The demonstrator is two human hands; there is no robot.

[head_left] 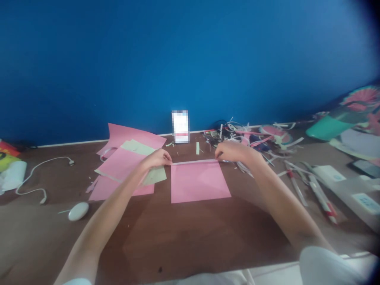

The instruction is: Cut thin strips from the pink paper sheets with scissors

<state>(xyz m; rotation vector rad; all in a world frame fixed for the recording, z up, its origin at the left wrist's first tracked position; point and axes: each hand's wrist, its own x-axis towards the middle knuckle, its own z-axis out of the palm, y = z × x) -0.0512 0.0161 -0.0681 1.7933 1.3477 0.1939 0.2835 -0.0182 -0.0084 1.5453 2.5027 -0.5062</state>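
A pink paper sheet (198,183) lies flat on the brown table (184,237) in front of me. Along its far edge runs a thin pale strip (194,162). My left hand (157,159) pinches the strip's left end at the sheet's far left corner. My right hand (233,151) pinches the strip's right end at the far right corner. Both hands have their fingers closed on it.
A pile of pink and pale green sheets (127,166) lies left of the sheet. Paper scraps and strips (252,138) are heaped at the back right, with pens (320,198) and white boxes (350,190) further right. A white mouse (78,210) and cable (38,174) lie left. A blue wall stands behind.
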